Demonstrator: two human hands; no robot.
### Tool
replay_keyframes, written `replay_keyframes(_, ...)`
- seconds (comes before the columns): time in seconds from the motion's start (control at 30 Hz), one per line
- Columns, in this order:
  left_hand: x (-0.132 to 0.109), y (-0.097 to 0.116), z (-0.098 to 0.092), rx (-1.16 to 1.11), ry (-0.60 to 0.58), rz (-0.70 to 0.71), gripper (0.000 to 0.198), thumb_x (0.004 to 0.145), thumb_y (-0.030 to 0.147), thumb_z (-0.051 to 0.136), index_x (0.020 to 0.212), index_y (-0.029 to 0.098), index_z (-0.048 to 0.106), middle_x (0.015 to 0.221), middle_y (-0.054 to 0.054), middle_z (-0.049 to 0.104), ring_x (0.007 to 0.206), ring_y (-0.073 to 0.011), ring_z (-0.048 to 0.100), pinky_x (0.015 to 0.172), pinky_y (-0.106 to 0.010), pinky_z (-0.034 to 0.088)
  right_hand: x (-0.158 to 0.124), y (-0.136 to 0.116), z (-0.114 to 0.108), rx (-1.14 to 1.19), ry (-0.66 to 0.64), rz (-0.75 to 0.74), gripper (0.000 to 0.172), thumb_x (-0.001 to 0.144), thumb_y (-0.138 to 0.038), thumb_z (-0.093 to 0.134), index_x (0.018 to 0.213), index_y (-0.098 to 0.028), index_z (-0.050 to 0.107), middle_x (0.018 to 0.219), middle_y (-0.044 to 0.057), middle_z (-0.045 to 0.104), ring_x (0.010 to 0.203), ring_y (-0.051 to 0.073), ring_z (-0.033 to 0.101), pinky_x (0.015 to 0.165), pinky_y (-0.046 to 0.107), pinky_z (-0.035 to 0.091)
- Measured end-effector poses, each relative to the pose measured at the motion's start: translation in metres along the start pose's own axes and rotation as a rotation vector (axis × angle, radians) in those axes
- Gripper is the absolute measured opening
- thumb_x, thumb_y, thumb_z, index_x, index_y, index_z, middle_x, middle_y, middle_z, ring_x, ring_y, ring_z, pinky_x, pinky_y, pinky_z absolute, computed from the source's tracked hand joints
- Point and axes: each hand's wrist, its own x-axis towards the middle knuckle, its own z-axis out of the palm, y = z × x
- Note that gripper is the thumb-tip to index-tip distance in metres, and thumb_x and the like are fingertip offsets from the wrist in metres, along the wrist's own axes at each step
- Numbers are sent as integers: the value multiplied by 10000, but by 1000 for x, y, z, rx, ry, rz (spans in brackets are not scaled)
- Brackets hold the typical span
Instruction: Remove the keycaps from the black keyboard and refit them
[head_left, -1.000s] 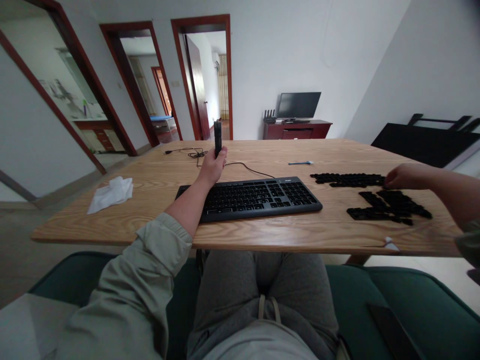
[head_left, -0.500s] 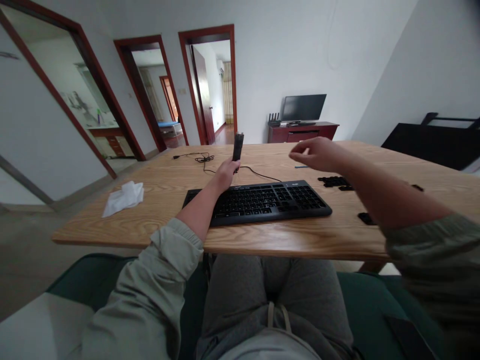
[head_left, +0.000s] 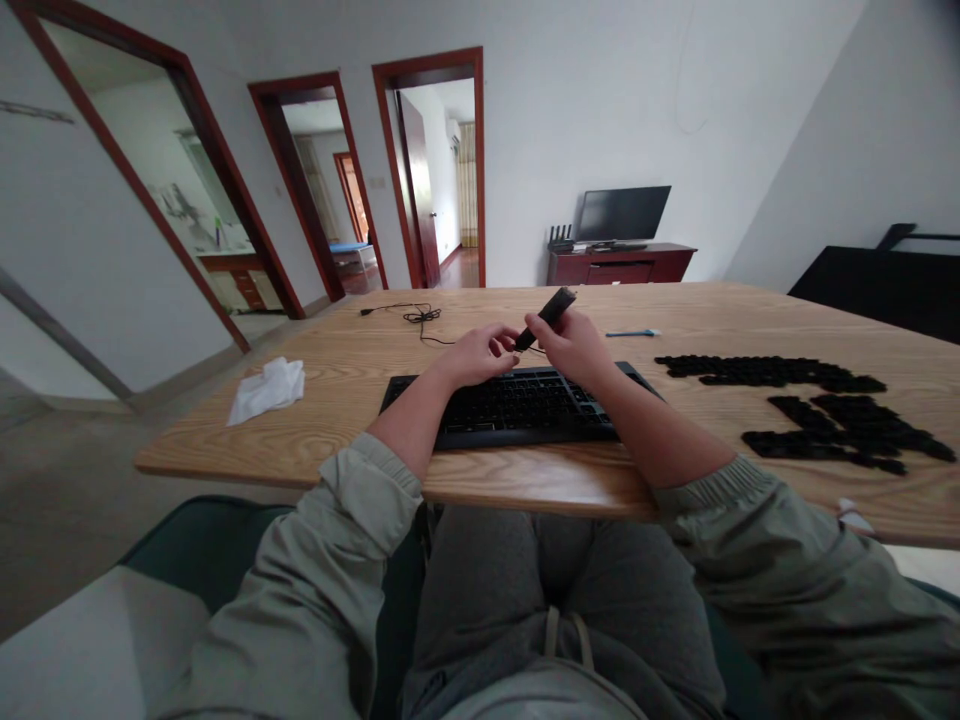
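A black stick-shaped handheld device point(head_left: 546, 318) lies tilted between my hands, above the back of the keyboard. My right hand point(head_left: 566, 342) grips its middle, and my left hand point(head_left: 480, 355) pinches its lower end. Both hands hover over the black keyboard point(head_left: 510, 412), whose keys are partly hidden by them. Several rows of black keycaps point(head_left: 765, 372) lie in two loose groups on the wooden table point(head_left: 300, 445) to the right, out of reach of my fingers.
A black cable point(head_left: 420, 318) curls behind the keyboard. A crumpled white tissue point(head_left: 266, 390) lies at the table's left, and a small blue tool point(head_left: 632, 332) at the back. Beyond the table stand a dark red cabinet point(head_left: 619, 266) and a monitor point(head_left: 622, 213).
My right hand has come from the keycaps to the middle and taken the device. The device has gone from upright in my left hand to tilted between both hands.
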Motion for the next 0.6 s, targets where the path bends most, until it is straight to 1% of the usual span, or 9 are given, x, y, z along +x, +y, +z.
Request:
replay_keyframes(0.1,-1,1,-2,12,-41,17,255,809,283,652,1023,157,714,780,-27,683,685,-120,599,651,-244,470,0,6,-4,5,49,49,519,863,-661,492,659,-187,543,608,41,575,580,161,505,525,289,338)
replay_keyframes(0.27,0,0,-5,43,-128,1,306,827,287,641,1082,135,719,891,-61,739,732,-124,635,689,-247,494,-1,11,1,80,39,45,523,841,-664,536,705,-163,598,629,49,611,588,158,544,531,273,359)
replay_keyframes(0.37,0,1,-6,44,-130,-14,307,821,265,637,1083,127,717,931,-69,744,751,-126,648,709,-249,510,-3,10,2,88,26,70,525,810,-667,581,679,-159,607,609,47,608,574,153,537,515,266,353)
replay_keyframes(0.47,-1,1,-6,17,-119,-33,356,801,276,666,1125,130,698,985,-79,737,758,-126,653,703,-250,518,-5,9,2,83,46,116,536,794,-675,597,628,-166,586,583,46,596,569,153,535,506,265,353)
replay_keyframes(0.53,-2,2,-6,0,-123,-40,407,766,324,719,1127,138,693,1015,-82,728,754,-128,652,683,-249,518,-6,8,3,129,72,148,523,800,-672,592,670,-165,600,591,44,603,573,157,556,517,264,379)
replay_keyframes(0.6,-2,2,-5,2,-116,-46,402,744,337,743,1091,138,701,992,-76,725,742,-127,645,671,-247,514,-7,6,4,200,81,164,504,806,-659,595,775,-158,638,617,40,620,572,155,571,530,263,405)
